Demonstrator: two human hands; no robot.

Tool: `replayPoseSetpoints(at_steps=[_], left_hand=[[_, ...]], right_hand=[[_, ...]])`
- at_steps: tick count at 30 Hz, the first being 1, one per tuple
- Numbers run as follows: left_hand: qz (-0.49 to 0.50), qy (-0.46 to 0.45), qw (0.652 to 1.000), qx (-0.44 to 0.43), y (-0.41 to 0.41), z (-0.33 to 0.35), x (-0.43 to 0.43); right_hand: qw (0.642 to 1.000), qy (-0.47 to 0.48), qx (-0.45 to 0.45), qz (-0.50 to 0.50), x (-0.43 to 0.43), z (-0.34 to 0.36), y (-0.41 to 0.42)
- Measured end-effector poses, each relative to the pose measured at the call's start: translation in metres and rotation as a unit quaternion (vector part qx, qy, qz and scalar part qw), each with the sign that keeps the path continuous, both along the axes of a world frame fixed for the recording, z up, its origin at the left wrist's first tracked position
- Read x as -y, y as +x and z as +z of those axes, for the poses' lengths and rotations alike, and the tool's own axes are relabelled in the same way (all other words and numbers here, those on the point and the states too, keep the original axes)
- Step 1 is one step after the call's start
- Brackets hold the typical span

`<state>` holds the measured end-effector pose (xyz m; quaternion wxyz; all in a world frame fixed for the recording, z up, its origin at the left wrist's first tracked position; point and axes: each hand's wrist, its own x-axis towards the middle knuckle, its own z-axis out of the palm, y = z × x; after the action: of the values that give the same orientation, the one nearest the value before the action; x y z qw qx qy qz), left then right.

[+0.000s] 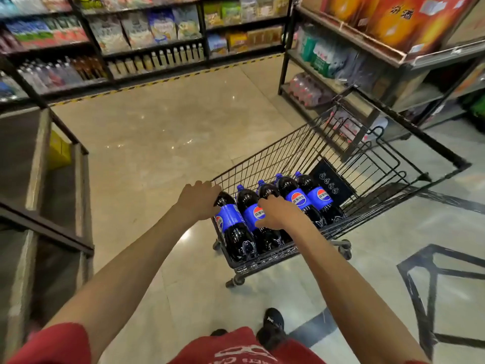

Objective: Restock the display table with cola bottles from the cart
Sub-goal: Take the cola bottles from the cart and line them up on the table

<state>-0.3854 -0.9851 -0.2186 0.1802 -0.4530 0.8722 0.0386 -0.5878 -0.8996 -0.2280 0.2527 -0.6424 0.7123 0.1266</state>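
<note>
Left hand (pixel 198 202) and right hand (pixel 275 212) each curl fingers round a bottle (pixel 231 219); lift straight up, clear of the cart (pixel 275 161) rim.

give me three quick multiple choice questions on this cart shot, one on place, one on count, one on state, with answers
1. Where are the cola bottles?
A on the floor
B in the cart
C on a shelf

2. How many are there?
A three
B five
C eight

3. How do they sit?
A upright
B lying on their sides
C stacked in two layers

Answers: 1 B, the wire walls surround them; 2 B, five dark bottles lie side by side; 3 B, they lie flat in one layer with necks pointing away.
</note>
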Motion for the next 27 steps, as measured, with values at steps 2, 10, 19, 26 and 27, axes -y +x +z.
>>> replayPoseSetpoints(at_steps=[2,10,19,26,27], left_hand=[[0.014,0.011,1.000,0.014,-0.015,-0.011,0.004],[0.094,0.032,0.995,0.028,-0.069,-0.050,0.015],[0.234,0.146,0.960,-0.054,-0.078,-0.097,0.032],[0.332,0.182,0.916,-0.134,-0.066,-0.148,0.057],[0.338,0.185,0.912,-0.138,-0.066,-0.153,0.061]], right_hand=[[1.000,0.001,0.008,0.015,0.005,-0.007,-0.016],[0.996,0.026,0.041,0.070,0.034,-0.036,-0.064],[0.987,0.106,0.105,0.059,0.054,-0.094,-0.074],[0.976,0.161,0.139,0.052,0.077,-0.138,-0.059],[0.975,0.164,0.142,0.047,0.082,-0.144,-0.056]])
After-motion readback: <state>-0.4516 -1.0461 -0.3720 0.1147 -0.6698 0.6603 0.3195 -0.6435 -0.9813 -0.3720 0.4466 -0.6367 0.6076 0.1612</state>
